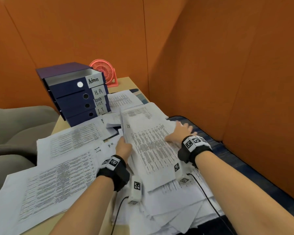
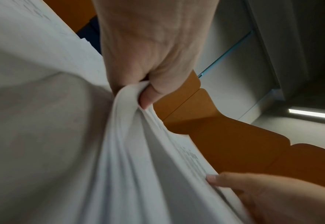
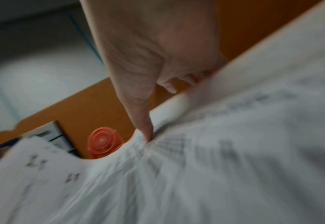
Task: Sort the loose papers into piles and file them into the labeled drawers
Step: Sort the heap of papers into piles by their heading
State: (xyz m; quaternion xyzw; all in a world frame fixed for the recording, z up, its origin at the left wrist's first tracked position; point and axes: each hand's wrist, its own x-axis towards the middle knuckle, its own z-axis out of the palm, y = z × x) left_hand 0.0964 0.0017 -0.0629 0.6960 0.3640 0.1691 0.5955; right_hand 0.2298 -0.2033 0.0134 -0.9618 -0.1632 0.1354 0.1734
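A thick stack of printed papers marked "I.T" is lifted off the desk between both hands. My left hand grips its left edge, and in the left wrist view the left hand pinches the bunched sheets of the stack. My right hand holds the right edge with the thumb on top and the fingers round the side. In the right wrist view its thumb presses into the stack. The purple drawer unit stands behind, labelled Admin, H.R, Task list and I.T. Its Admin drawer is pulled partly out.
Loose printed sheets cover the desk on the left and under my forearms. A pink fan stands behind the drawers. Orange partitions close the back and right. A grey chair is at the left, a dark mat at the right.
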